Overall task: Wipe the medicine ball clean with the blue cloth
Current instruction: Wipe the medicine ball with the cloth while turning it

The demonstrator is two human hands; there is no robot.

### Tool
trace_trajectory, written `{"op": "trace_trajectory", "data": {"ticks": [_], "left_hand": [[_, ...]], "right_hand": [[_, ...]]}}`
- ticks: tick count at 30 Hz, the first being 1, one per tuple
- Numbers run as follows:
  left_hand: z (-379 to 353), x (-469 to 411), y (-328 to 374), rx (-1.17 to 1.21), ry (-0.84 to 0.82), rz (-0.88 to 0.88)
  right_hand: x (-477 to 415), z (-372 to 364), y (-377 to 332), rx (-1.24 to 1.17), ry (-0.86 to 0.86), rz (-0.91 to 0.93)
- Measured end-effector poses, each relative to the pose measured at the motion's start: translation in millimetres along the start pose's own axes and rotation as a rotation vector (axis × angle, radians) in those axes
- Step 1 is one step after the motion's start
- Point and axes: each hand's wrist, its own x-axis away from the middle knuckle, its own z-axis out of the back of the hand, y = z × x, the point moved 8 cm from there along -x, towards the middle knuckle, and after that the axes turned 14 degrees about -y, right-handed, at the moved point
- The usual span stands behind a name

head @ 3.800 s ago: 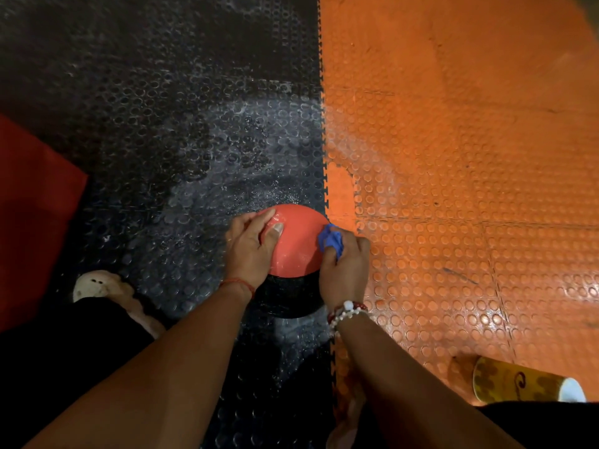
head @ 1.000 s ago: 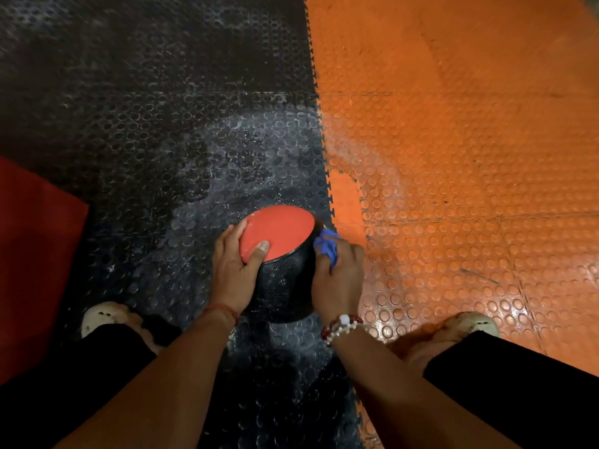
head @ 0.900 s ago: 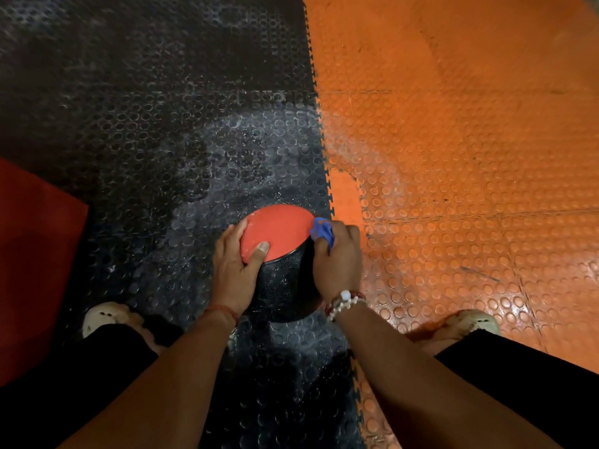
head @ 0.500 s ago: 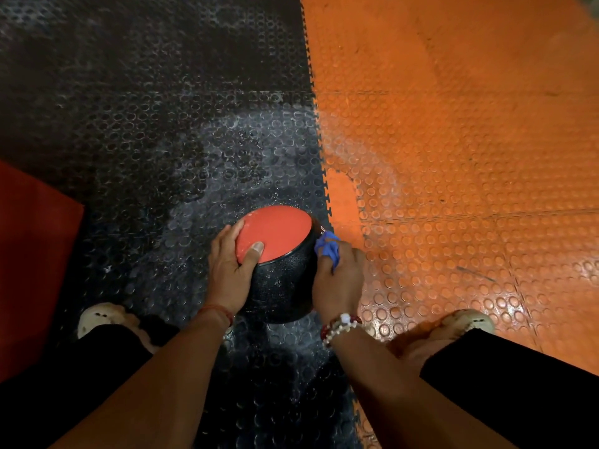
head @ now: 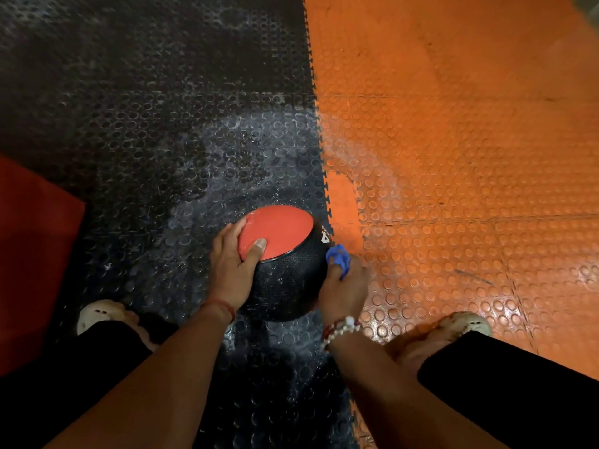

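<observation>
Floor: black studded mat (head: 146, 124) on the left, joined by a toothed seam to the orange studded mat (head: 453, 124) on the right. A pale dusty patch (head: 243, 150) lies on the black mat beyond the ball. The edge of a red pad (head: 32, 254) shows at far left.

The medicine ball (head: 285, 283) sits on the black mat just beside the seam, its red panel tilted up and away. It has nothing in front of it but the hands.

Count: one ball, one blue cloth (head: 338, 259), two hands, two pale shoes (left (head: 97, 314), right (head: 466, 322)), one bracelet on each wrist.

Left hand (head: 231, 267): grip spread against the ball's left side, thumb on the red panel. Right hand (head: 342, 293): grip pinching the bunched cloth against the ball's right flank, on the black rubber.

Against 0.9 s ago, the cloth is lower, off the red panel's rim. Against 3.8 s ago, the red panel is turned further away, more black shows, and the right shoe is now in view.
</observation>
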Motion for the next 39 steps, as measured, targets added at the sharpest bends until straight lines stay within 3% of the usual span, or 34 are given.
{"op": "trace_trajectory", "data": {"ticks": [6,14,16,20,24,31,36,39], "left_hand": [[-1.7,-0.1,3.6,-0.030,0.011,-0.001],[-5.5,-1.3,9.5,-0.002,-0.015,0.041],[-7.3,-1.5,12.7,-0.028,-0.015,0.043],[-10.4,-2.4,15.3,-0.093,-0.026,0.060],[-11.0,0.4,15.5,-0.066,-0.038,0.042],[-16.5,1.2,22.5,-0.013,-0.079,0.011],[-19.5,-0.5,27.5,-0.048,-0.087,0.012],[-20.2,-1.6,29.8,-0.030,-0.087,0.014]], "right_hand": [[22.3,-12.4,-66.6,0.126,-0.069,0.439],[-13.3,3.3,-49.8,0.142,-0.025,0.234],[5.7,1.5,-43.4,0.119,0.003,0.278],[44.3,-14.4,-51.1,0.196,-0.099,0.494],[28.8,-14.7,-76.4,0.278,-0.119,0.603],[2.1,9.1,-52.3,0.212,-0.022,0.395],[50.7,-17.5,-61.2,0.330,-0.162,0.614],[33.8,-22.3,-80.7,0.424,-0.169,0.677]]}}
